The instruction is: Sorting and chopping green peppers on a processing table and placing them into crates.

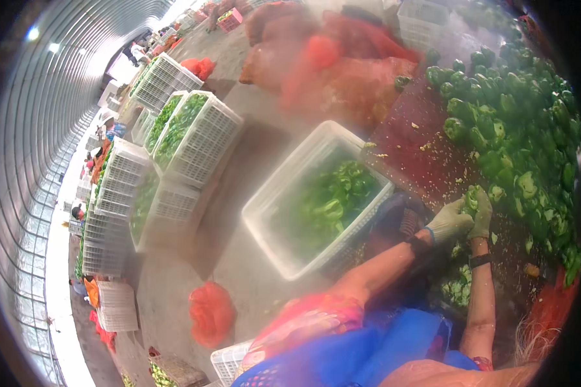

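Observation:
Both of my hands wear pale gloves and meet at a green bell pepper (471, 199) over the near edge of a dark red work surface (416, 130). My left hand (448, 222) reaches in from the left, its fingertips on the pepper; my right hand (483, 213) closes round the pepper from the other side. Seeds and bits of pepper core lie scattered on the surface. A large heap of green peppers (518, 121) spreads beyond and to the right of my hands. Haze over the picture blurs finer detail.
Left of the work surface stands a white plastic crate (290, 270) part filled with green peppers. Pale green scraps (460, 288) lie below my hands. Red mesh sacks (353, 82) are piled beyond; another red mesh bag (212, 314) lies on the floor. Stacked crates (201, 140) stand farther left.

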A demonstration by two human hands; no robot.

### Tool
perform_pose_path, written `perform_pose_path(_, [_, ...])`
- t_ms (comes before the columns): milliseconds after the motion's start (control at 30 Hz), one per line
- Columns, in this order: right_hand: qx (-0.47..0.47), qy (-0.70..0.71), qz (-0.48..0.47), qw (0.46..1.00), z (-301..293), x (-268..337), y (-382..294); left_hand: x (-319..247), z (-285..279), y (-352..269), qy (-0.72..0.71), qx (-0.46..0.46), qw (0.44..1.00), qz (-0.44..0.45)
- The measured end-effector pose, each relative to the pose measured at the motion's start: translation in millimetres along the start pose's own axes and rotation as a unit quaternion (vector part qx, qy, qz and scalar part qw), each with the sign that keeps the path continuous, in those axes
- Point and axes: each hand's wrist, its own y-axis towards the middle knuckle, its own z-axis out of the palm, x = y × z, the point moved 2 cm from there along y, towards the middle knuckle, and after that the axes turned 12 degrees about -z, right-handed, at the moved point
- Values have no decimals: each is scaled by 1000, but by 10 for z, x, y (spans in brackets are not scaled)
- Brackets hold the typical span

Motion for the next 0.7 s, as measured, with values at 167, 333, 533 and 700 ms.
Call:
perform_pose_path(167, [-20, 51, 41, 998, 20, 31, -12, -64, -43, -42, 38, -10, 999, -26])
perform_pose_path(333, [22, -270, -173, 947, -192, -198, 104, 65, -78, 222, 5, 3, 998, -66])
perform_pose_path(533, [29, -412, -282, 866, -41, 14, 74, 286, -222, 506, 285, -44, 913, 290])
perform_pose_path(700, [10, -409, -292, 865, 149, 143, 120, -48, -94, 267, 145, -15, 988, 47])
